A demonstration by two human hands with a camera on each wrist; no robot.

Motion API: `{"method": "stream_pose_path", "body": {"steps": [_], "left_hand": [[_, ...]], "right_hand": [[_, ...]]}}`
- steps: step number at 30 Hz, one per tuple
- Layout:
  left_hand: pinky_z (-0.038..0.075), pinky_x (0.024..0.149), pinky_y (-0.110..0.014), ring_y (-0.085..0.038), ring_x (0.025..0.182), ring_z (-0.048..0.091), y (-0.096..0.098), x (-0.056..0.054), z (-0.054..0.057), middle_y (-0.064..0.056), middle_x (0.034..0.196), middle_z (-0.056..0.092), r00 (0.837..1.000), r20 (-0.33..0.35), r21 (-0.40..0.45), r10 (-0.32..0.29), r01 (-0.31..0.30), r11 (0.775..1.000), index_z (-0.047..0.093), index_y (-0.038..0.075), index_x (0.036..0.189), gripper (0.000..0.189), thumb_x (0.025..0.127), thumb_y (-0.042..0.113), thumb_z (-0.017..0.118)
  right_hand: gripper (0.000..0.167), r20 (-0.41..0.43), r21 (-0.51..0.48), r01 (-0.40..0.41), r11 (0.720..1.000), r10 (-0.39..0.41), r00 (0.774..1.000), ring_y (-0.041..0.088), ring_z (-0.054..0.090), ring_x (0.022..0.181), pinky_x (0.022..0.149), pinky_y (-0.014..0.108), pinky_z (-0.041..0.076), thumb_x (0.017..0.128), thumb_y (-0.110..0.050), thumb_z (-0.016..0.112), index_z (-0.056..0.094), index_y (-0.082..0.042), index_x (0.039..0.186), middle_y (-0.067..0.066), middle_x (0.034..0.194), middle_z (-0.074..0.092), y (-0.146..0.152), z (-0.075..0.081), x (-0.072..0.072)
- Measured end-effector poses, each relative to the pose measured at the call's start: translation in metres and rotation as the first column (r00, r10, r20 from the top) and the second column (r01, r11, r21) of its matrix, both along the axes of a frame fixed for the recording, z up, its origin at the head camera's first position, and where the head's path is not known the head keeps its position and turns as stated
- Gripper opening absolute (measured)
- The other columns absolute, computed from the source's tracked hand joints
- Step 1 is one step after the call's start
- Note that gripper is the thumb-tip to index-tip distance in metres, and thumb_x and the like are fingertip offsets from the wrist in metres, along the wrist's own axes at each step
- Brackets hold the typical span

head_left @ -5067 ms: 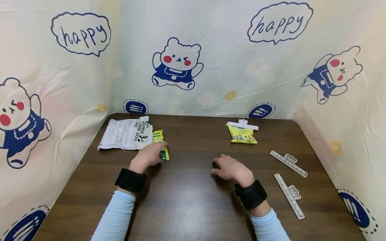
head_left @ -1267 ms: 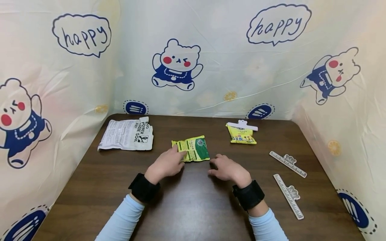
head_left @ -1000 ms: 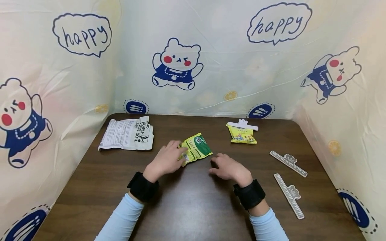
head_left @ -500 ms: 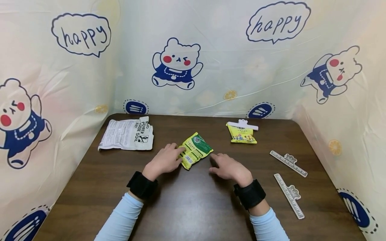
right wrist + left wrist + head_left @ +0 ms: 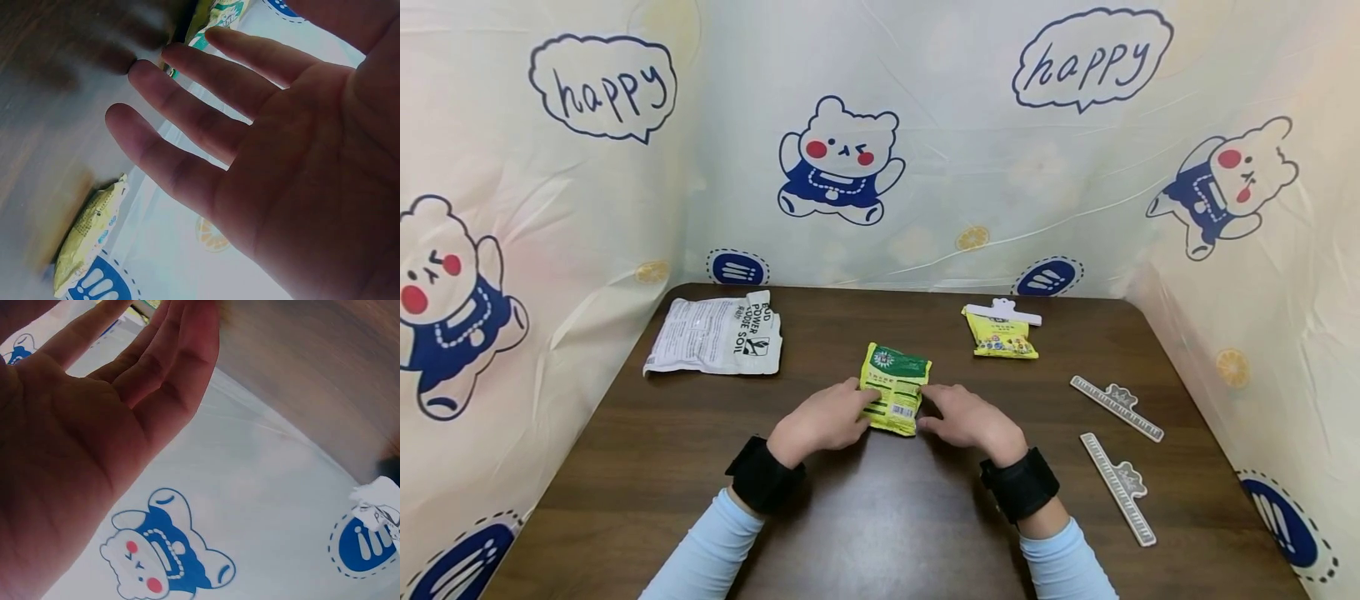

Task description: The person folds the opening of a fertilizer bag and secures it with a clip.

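- I keep my left hand (image 5: 822, 419) flat-fingered against the green packet (image 5: 895, 389) to square it lengthwise
- my right hand (image 5: 972, 419), fingers straight, steadies its other edge; neither hand grips

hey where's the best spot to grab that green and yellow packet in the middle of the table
Probably the near, yellow end of the green and yellow packet. It lies flat, with that end toward the left hand and right hand flanking it. Pinch the two near corners from the sides; the flat face gives no grip.

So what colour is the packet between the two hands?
The packet is yellow with a dark green band along its far end, clearest in the head view.
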State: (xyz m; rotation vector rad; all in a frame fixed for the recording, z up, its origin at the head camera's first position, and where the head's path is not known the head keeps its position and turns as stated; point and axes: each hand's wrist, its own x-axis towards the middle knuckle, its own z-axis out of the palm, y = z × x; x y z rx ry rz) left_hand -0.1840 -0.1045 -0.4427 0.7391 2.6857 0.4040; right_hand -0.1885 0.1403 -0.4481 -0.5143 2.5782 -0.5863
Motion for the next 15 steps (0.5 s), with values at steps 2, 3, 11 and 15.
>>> {"method": "stream_pose_path", "body": {"steps": [2, 3, 11, 15], "left_hand": [[0.052, 0.084, -0.04, -0.02, 0.095, 0.056, 0.003, 0.002, 0.0, -0.014, 0.119, 0.06, 1.0, -0.002, 0.0, -0.017, 0.017, 1.0, 0.064, 0.008, 0.14, 0.036, 0.105, 0.016, 0.066], [0.052, 0.084, -0.04, -0.019, 0.095, 0.056, 0.004, 0.004, 0.001, -0.013, 0.118, 0.06, 1.0, -0.002, -0.003, -0.024, 0.024, 1.0, 0.064, 0.008, 0.138, 0.035, 0.105, 0.016, 0.066], [0.053, 0.079, -0.039, -0.018, 0.09, 0.057, 0.012, 0.01, 0.004, -0.005, 0.107, 0.062, 0.999, 0.004, -0.002, -0.053, 0.053, 0.999, 0.07, 0.008, 0.127, 0.027, 0.103, 0.02, 0.07], [0.054, 0.084, -0.044, -0.022, 0.101, 0.06, 0.008, 0.005, 0.001, -0.009, 0.118, 0.065, 0.999, 0.018, 0.034, -0.03, 0.029, 0.999, 0.071, 0.011, 0.134, 0.033, 0.103, 0.024, 0.069]], "right_hand": [[0.056, -0.01, 0.0, -0.004, 1.0, 0.004, 1.0, 0.035, 0.05, 0.139, 0.113, 0.053, 0.041, 0.106, -0.025, 0.067, 0.05, -0.001, 0.154, 0.017, 0.152, 0.054, -0.001, 0.0, 0.0], [0.056, -0.015, 0.004, -0.004, 1.0, 0.004, 1.0, 0.035, 0.05, 0.139, 0.113, 0.052, 0.041, 0.107, -0.026, 0.067, 0.051, 0.0, 0.154, 0.017, 0.152, 0.054, -0.001, -0.001, 0.0], [0.052, -0.034, 0.017, -0.004, 1.0, 0.005, 0.999, 0.036, 0.052, 0.136, 0.111, 0.053, 0.042, 0.106, -0.023, 0.066, 0.054, 0.004, 0.149, 0.02, 0.146, 0.057, 0.0, 0.001, 0.001], [0.05, -0.035, 0.01, 0.001, 1.0, -0.001, 0.999, 0.034, 0.055, 0.131, 0.11, 0.053, 0.044, 0.107, -0.023, 0.066, 0.056, 0.004, 0.147, 0.019, 0.143, 0.06, 0.0, 0.001, 0.001]]}}
